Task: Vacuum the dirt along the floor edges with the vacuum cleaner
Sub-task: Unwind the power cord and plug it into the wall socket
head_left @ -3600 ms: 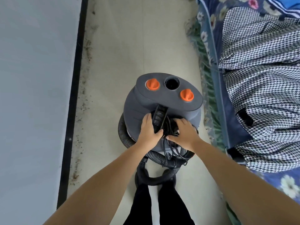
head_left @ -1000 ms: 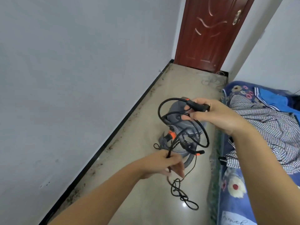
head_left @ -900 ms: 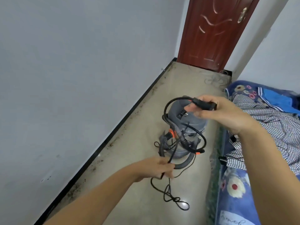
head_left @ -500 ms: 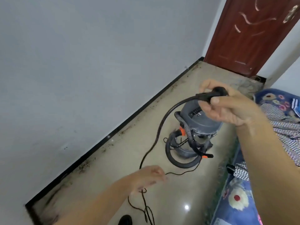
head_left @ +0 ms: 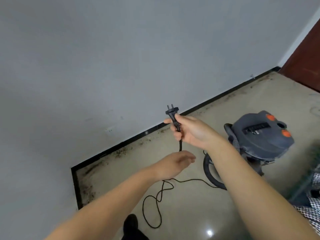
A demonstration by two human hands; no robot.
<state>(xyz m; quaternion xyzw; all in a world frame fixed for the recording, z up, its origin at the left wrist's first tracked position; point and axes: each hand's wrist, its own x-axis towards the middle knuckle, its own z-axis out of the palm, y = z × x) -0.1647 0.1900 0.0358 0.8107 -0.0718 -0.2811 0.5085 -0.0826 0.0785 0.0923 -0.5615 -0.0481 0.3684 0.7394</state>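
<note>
The cord bundle I had looped in my right hand point(head_left: 190, 131) a second ago is now paid out: it trails down from my grip and lies in loose curls on the floor point(head_left: 190, 213), and only the plug point(head_left: 172, 112) stays up, prongs pointing at the wall point(head_left: 103, 58). My view has also swung from the door toward the corner. I read that as the unwinding being done and the search for a socket starting; no vacuuming has begun. My right hand is clamped around the plug's neck and the first stretch of cord point(head_left: 160, 201). My left hand point(head_left: 174, 164) sits just below it, fingers loosely spread and holding nothing, though the cord passes behind it, so I cannot rule out a light touch. The vacuum cleaner point(head_left: 261, 135) stands on the floor to the right of both hands, well apart from them, its hose point(head_left: 210, 172) coiled at its base. The dirt point(head_left: 121, 152) lies scattered along the black skirting point(head_left: 216, 99), between the wall and my hands.
</note>
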